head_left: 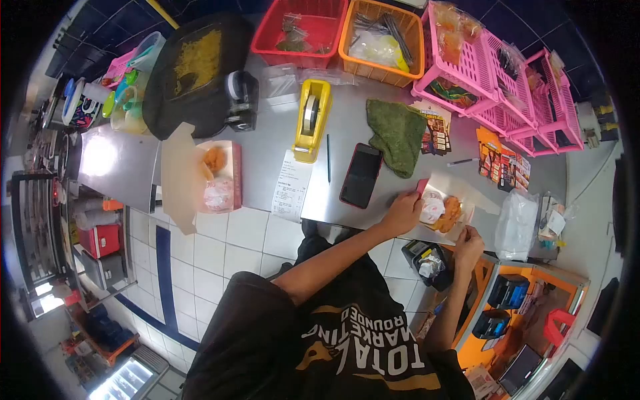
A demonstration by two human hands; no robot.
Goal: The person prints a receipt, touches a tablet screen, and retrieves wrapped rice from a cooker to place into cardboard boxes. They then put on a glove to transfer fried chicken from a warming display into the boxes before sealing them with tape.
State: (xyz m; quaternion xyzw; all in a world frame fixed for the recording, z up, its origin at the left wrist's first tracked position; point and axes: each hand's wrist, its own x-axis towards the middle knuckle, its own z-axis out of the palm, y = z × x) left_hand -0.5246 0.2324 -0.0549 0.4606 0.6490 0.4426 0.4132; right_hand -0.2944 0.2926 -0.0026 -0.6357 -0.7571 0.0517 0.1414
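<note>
An open takeaway box (477,215) lies at the counter's front edge, holding a paper-wrapped item (432,208) and fried pieces (450,215). Fingers of my left hand (402,213) are closed on the box's left side, by its red flap. At the near right corner, my right hand (469,248) pinches the box's edge. Left of my hands lies a dark phone (361,175) with a red rim. Beyond the box is a crumpled green cloth (398,135).
Another open box (230,175) with food stands on the left. A yellow tape dispenser (311,120), receipt (291,187) and pen (329,159) lie mid-counter. Red (299,59) and orange baskets (381,73) and pink racks (467,83) line the back. White bags (517,225) lie right.
</note>
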